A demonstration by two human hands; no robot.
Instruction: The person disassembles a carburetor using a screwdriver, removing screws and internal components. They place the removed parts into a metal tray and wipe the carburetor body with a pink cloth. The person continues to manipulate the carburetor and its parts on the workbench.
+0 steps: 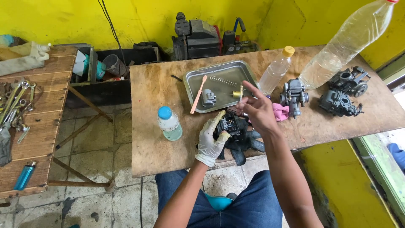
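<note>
At the far left of the frame we see a slatted wooden bench (38, 126) with wrenches (17, 103) and a blue lighter (24, 175) on it. Moving right, on the plywood desk (152, 143) stands a small bottle with a blue cap (169, 123), and behind it a steel tray (221, 69) holding a pink toothbrush (198, 95), a spring and small brass parts.

At lower centre our gloved left hand (209, 141) is closed around a dark carburetor body (228, 125), held over black gloves (242, 143) at the desk's near edge. We judge it heavy for its size, rigid cast metal, likely oily and slippery; the solid outer casting is the place to grip, not the fine passages. Our bare right hand (257, 109) pinches a small part just above it, index finger raised.

Further right lie a pink rag (280, 112), a yellow-capped bottle (276, 69), more carburetors (295, 96) and a large clear bottle (346, 42).
</note>
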